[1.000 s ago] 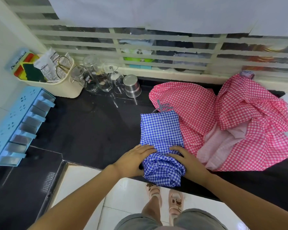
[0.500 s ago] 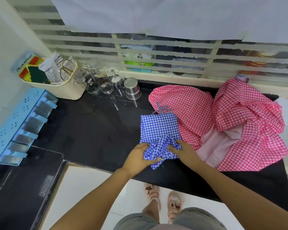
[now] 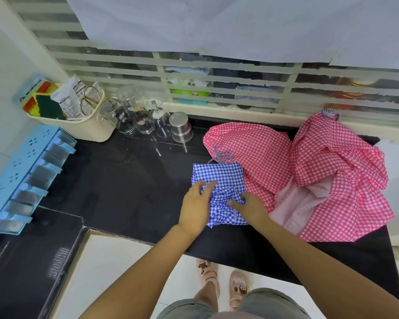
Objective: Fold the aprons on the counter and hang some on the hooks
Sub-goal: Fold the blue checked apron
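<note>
A blue checked apron (image 3: 219,178), folded into a small packet, lies on the black counter (image 3: 124,185). My left hand (image 3: 197,207) lies flat on its left side with straight fingers pressing the cloth. My right hand (image 3: 251,208) is on the packet's lower right part, its fingers curled into the bunched fabric. To the right, a pink checked apron (image 3: 309,171) is spread out in loose folds, its striped tie (image 3: 221,155) lying by the blue packet's top edge. No hooks can be seen.
At the back left stand a cream basket (image 3: 88,130) with packets and scissors, several upturned glasses (image 3: 136,116) and a steel cup (image 3: 181,128). A light blue rack (image 3: 21,178) hangs on the left wall. The counter's front edge runs just below my hands.
The apron's lower part, hanging over the counter edge a second ago, has been brought up onto the packet. My left hand has let go of the bunch and now lies flat on it.
</note>
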Motion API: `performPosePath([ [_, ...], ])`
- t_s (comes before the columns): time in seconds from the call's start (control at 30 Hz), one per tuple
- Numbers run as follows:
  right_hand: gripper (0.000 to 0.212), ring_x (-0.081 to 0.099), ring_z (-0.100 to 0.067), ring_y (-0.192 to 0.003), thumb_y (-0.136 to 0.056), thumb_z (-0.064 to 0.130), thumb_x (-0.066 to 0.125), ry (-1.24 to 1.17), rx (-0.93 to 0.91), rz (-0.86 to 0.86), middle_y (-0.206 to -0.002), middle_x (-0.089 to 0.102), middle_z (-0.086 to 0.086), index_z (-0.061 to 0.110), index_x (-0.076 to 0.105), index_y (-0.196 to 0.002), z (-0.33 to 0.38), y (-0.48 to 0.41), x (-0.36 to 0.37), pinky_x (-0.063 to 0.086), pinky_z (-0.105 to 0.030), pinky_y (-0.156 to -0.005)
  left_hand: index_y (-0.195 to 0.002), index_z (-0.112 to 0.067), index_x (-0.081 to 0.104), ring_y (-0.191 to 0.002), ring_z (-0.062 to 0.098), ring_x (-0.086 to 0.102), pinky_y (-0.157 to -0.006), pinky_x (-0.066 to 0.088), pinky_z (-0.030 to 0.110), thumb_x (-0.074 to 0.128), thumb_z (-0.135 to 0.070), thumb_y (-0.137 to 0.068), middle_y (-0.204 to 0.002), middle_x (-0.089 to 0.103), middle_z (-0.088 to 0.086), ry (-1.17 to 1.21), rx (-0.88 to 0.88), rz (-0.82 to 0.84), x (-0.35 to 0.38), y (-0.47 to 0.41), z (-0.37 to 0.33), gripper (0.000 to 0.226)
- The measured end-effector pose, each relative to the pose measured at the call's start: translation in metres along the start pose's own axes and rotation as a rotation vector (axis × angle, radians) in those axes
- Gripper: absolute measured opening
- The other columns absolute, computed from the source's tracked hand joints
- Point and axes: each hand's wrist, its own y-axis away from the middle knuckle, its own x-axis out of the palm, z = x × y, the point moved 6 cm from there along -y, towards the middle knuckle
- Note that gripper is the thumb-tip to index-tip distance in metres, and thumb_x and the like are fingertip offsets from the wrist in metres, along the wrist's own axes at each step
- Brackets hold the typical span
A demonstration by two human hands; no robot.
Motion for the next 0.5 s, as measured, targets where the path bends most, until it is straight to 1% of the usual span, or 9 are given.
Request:
performPosePath([
  [0.03,0.046,0.057,-0.024,-0.108,-0.092,0.041,0.058,0.061,0.001,0.024,-0.114,0.063,-0.010,0.001,0.058,-0.115,0.002,-0.001,0.000,0.041,-0.034,-0.092,-0.134,-0.015,0.051,-0.111,0.027,0.053,-0.096,0.049,0.045,0.064,-0.004,-0.078,-0.128,0.052,0.013,-0.079,0.163,-0.070,0.001,0.003,-0.011,0.059],
  [0.1,0.035,0.059,-0.028,-0.106,-0.094,0.040,0.055,0.143,-0.011,0.063,-0.100,0.063,-0.007,0.006,0.059,-0.103,0.005,-0.004,-0.001,0.042,-0.033,-0.083,-0.130,-0.016,0.056,-0.126,0.024,0.046,-0.111,0.033,0.053,0.056,-0.024,-0.081,-0.134,0.053,0.007,-0.172,0.370,-0.070,0.009,0.015,-0.031,0.050],
  [0.17,0.032,0.060,-0.022,-0.088,-0.094,0.042,0.055,0.180,-0.002,0.100,-0.086,0.059,-0.003,0.010,0.057,-0.087,0.006,-0.007,-0.001,0.042,-0.030,-0.071,-0.132,-0.017,0.056,-0.131,0.022,0.046,-0.115,0.026,0.048,0.050,-0.050,-0.084,-0.139,0.052,0.004,-0.306,0.406,0.021,0.021,0.026,-0.033,0.060],
  [0.2,0.034,0.055,-0.017,-0.075,-0.092,0.043,0.057,0.178,0.004,0.108,-0.075,0.053,0.000,0.014,0.051,-0.076,0.006,-0.010,-0.002,0.038,-0.027,-0.062,-0.133,-0.016,0.057,-0.130,0.022,0.048,-0.113,0.027,0.047,0.055,-0.058,-0.080,-0.139,0.054,0.004,-0.379,0.383,0.085,0.029,0.030,-0.028,0.067],
  [0.3,0.045,0.037,-0.007,-0.057,-0.090,0.043,0.061,0.142,0.037,0.155,-0.064,0.041,0.004,0.017,0.037,-0.062,0.008,-0.016,-0.004,0.031,-0.024,-0.054,-0.127,-0.014,0.063,-0.120,0.021,0.058,-0.104,0.038,0.047,0.081,-0.052,-0.062,-0.128,0.062,0.005,-0.448,0.297,0.175,0.043,0.027,-0.015,0.077],
  [0.37,0.040,0.044,-0.009,-0.063,-0.090,0.043,0.062,0.153,0.042,0.176,-0.070,0.046,0.002,0.014,0.044,-0.067,0.009,-0.016,-0.004,0.039,-0.029,-0.065,-0.120,-0.014,0.068,-0.108,0.020,0.064,-0.099,0.045,0.047,0.089,-0.034,-0.048,-0.117,0.067,0.006,-0.399,0.241,0.178,0.043,0.016,-0.014,0.077],
  [0.4,0.034,0.051,-0.013,-0.072,-0.089,0.041,0.063,0.149,0.014,0.146,-0.080,0.052,-0.001,0.011,0.052,-0.078,0.010,-0.015,-0.005,0.043,-0.032,-0.074,-0.115,-0.015,0.069,-0.101,0.020,0.067,-0.095,0.049,0.047,0.090,-0.026,-0.044,-0.111,0.068,0.006,-0.367,0.208,0.179,0.041,0.010,-0.014,0.075],
  [0.47,0.042,0.055,-0.019,-0.098,-0.085,0.038,0.069,0.064,-0.134,-0.047,-0.106,0.055,-0.005,0.005,0.055,-0.108,0.014,-0.008,-0.017,0.043,-0.031,-0.088,-0.110,-0.015,0.071,-0.088,0.021,0.069,-0.086,0.054,0.045,0.089,-0.015,-0.045,-0.103,0.069,0.006,-0.287,0.175,0.181,0.036,-0.002,-0.013,0.068],
  [0.5,0.051,0.053,-0.019,-0.107,-0.082,0.039,0.071,0.025,-0.290,-0.151,-0.116,0.053,-0.005,0.006,0.054,-0.117,0.020,0.000,-0.026,0.042,-0.029,-0.092,-0.112,-0.014,0.070,-0.089,0.024,0.069,-0.087,0.052,0.044,0.085,-0.013,-0.053,-0.106,0.068,0.007,-0.229,0.173,0.205,0.034,-0.007,-0.012,0.061],
])
